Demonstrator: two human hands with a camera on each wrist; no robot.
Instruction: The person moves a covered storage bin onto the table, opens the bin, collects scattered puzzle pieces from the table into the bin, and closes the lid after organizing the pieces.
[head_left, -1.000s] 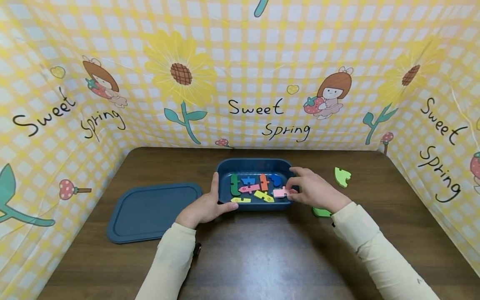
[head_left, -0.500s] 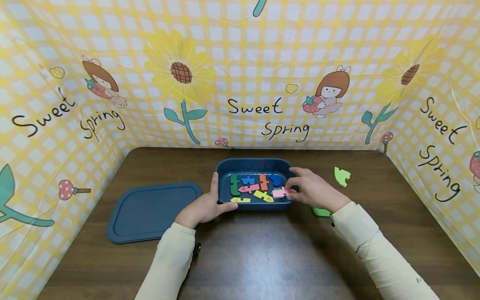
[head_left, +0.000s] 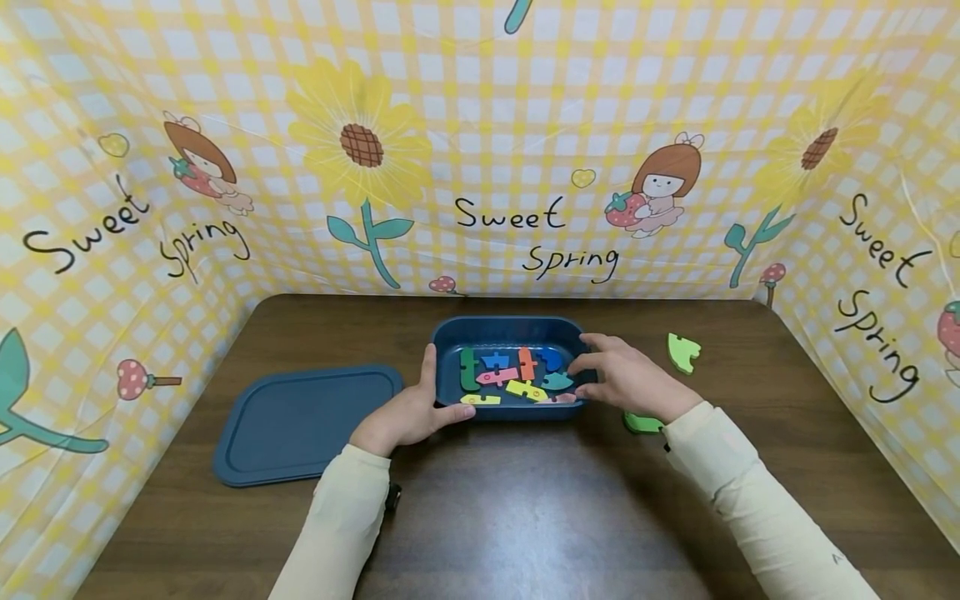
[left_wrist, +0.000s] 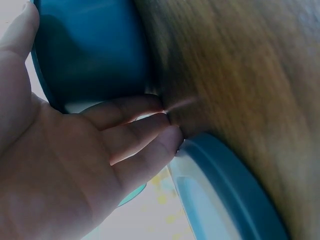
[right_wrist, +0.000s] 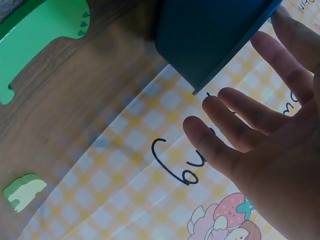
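A dark blue plastic box (head_left: 510,412) holds several coloured puzzle pieces, among them orange (head_left: 526,363), dark green (head_left: 468,369) and yellow (head_left: 527,390) ones. My left hand (head_left: 405,412) rests against the box's left end, index finger along the wall and thumb at the front rim; in the left wrist view its other fingers extend loosely. Over the right rim reaches my right hand (head_left: 626,375), thumb and index finger apart with nothing between them. Just beside its fingertips lie a teal piece (head_left: 557,381) and a pink piece (head_left: 558,398), partly hidden by the front wall.
A matching flat lid (head_left: 307,425) lies on the wooden table (head_left: 495,517), left of the box. On the right are a light green piece (head_left: 683,353) and a green piece (head_left: 642,423), partly under my right wrist. Printed checked cloth (head_left: 510,125) walls in the back and sides.
My right hand has let go of the pink piece, which now lies lower against the box's front wall. The teal piece has come into sight. My left hand stays put.
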